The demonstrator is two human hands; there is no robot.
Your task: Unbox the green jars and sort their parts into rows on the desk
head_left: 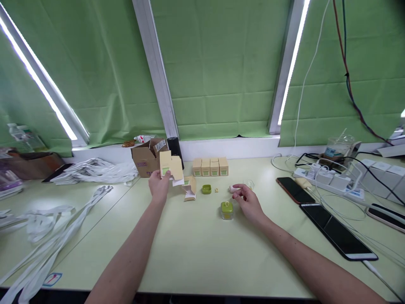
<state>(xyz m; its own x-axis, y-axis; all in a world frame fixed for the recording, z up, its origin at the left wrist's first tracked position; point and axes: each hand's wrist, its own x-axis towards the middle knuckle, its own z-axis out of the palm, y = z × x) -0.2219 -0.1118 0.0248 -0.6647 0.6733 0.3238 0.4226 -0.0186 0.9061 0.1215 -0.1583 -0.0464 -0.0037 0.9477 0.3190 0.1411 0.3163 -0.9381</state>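
Observation:
My left hand (159, 185) is raised over the table and closed on an opened beige carton (171, 167) with a green window on its side. Below it lies another opened carton (190, 188) on its side. My right hand (248, 202) rests on the table with its fingers curled, just right of a small clear jar with a green lid (227, 209). A small white-pink piece (234, 188) and a clear cap (248, 184) lie by its fingertips. A loose green lid (206, 189) and a tiny yellow piece (216, 190) sit between the hands.
A row of several closed beige cartons (210, 166) stands at the back, beside a brown cardboard box (146, 158) and a black cylinder (175, 148). Phones (337, 230) and a power strip with cables (329, 180) are on the right. White straps (60, 226) lie on the left.

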